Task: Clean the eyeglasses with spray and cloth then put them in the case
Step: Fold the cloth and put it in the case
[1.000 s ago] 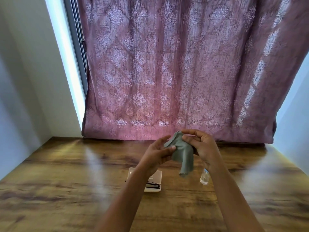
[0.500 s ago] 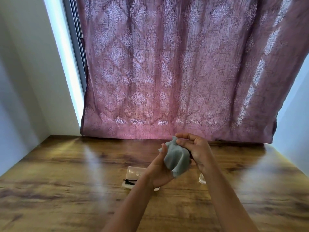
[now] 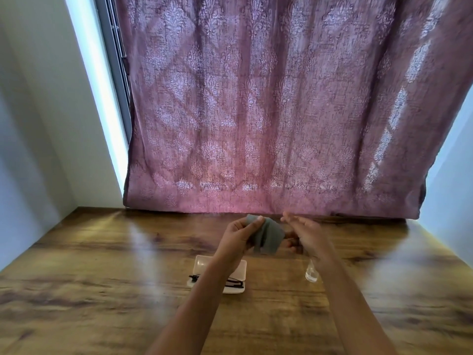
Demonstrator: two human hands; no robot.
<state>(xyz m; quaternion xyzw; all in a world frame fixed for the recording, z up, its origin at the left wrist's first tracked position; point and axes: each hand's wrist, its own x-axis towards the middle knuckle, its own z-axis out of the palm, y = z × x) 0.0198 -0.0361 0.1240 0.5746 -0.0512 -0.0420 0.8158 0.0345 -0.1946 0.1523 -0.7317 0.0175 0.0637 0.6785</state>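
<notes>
Here, left hand (image 3: 236, 235) pinching cloth (image 3: 270, 238), right hand (image 3: 305, 233) fingers (image 3: 290, 219) spread (blurred), left forearm (image 3: 202, 295) crossing case (image 3: 202, 263), spray bottle (image 3: 311, 274) half hidden

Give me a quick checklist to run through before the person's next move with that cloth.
1. Cloth held firmly: ok, the left hand grips it.
2. Right hand also holding the cloth: cannot tell, it is blurred.
3. Eyeglasses in hand for wiping: not ok, they lie at the case.
4. Case open: ok.
5. Spray bottle upright on the table: ok.
6. Lenses clean: cannot tell, the forearm hides much of them.
</notes>
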